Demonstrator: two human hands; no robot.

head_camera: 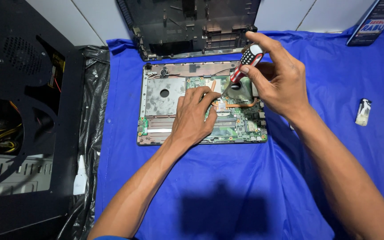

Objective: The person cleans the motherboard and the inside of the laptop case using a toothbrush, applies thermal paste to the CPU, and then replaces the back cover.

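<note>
An opened laptop base (pixel 156 100) with a green circuit board (pixel 241 126) lies on a blue cloth (pixel 218 186). My right hand (pixel 276 78) grips a screwdriver with a red, black and white handle (pixel 247 62), its tip pointing down at the board near a copper heat pipe (pixel 241 105). My left hand (pixel 194 118) rests flat on the board, fingers pressing beside the screwdriver tip. The tip itself is hidden by my fingers.
A detached dark laptop cover (pixel 187 26) leans at the back. A black computer case (pixel 18 111) with yellow wires stands at the left on black plastic sheeting. A small white bottle (pixel 80 178) lies beside it. A white lighter-like object (pixel 363 112) lies at the right.
</note>
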